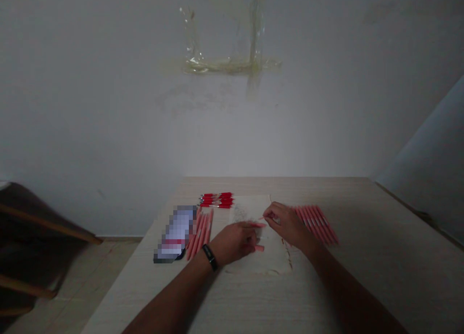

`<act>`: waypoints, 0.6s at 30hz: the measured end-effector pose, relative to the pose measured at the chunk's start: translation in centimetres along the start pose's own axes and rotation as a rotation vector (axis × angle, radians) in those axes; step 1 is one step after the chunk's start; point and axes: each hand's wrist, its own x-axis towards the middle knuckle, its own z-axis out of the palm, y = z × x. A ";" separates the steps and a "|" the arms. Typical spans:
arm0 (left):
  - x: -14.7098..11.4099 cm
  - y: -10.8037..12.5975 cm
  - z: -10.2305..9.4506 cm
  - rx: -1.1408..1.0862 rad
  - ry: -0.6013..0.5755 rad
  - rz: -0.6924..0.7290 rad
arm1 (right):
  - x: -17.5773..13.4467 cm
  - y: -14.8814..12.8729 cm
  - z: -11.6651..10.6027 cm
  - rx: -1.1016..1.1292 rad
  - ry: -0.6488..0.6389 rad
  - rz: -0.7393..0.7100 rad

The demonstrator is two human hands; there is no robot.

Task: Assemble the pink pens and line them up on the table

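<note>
My left hand (239, 239), with a dark band on its wrist, is curled over a sheet of paper (270, 261). Its fingers are closed on pink pen pieces; one pink piece (258, 225) sticks out by the index finger and another pink piece (259, 248) shows lower down. Just to the right, my right hand (284, 222) pinches a thin, pale pink part (261, 219) too small to name. A row of pink pens (315, 224) lies beside the right hand. More pink pens (200, 233) lie to the left of my left hand.
Several red pens (216, 200) lie stacked at the back left of the wooden table (362, 276). A phone (176, 233), its screen blurred out, rests near the left edge. Behind the table is a wall (308, 107) with old tape. Dark wooden-legged furniture (32, 237) stands at left.
</note>
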 end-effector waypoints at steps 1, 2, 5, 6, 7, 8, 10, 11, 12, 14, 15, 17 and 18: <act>0.0 -0.1 0.1 0.003 -0.002 -0.004 | 0.0 0.0 0.0 0.000 0.000 -0.002; -0.1 -0.2 0.1 0.009 -0.007 -0.007 | 0.0 0.1 0.0 0.001 0.002 -0.006; -0.1 -0.2 0.3 0.034 -0.027 -0.004 | 0.0 0.1 0.0 0.005 0.003 -0.013; 0.0 -0.1 0.3 0.039 -0.031 0.005 | 0.0 0.2 0.0 0.005 0.002 -0.014; 0.0 0.1 0.2 0.040 -0.030 0.016 | 0.0 0.2 0.0 0.004 0.000 -0.014; 0.1 0.2 0.1 0.037 -0.025 0.026 | 0.0 0.2 0.0 0.003 -0.002 -0.015; 0.2 0.5 -0.2 0.034 0.012 0.018 | 0.0 0.2 0.0 0.002 0.003 -0.017; 0.2 0.6 -0.4 0.041 0.040 -0.008 | 0.0 0.2 0.0 0.002 0.006 -0.018; 0.2 0.6 -0.5 0.050 0.076 -0.043 | 0.0 0.2 0.0 0.003 0.011 -0.017; 0.3 0.4 -0.8 0.063 0.146 -0.117 | 0.0 0.2 -0.1 0.002 0.022 -0.013; 0.3 0.4 -0.9 0.064 0.174 -0.149 | 0.1 0.2 -0.2 -0.001 0.025 -0.008; 0.3 0.2 -1.1 0.060 0.204 -0.194 | 0.1 0.0 -0.3 -0.005 0.025 -0.004; 0.3 0.2 -1.2 0.060 0.212 -0.209 | 0.1 -0.1 -0.4 -0.005 0.019 -0.006</act>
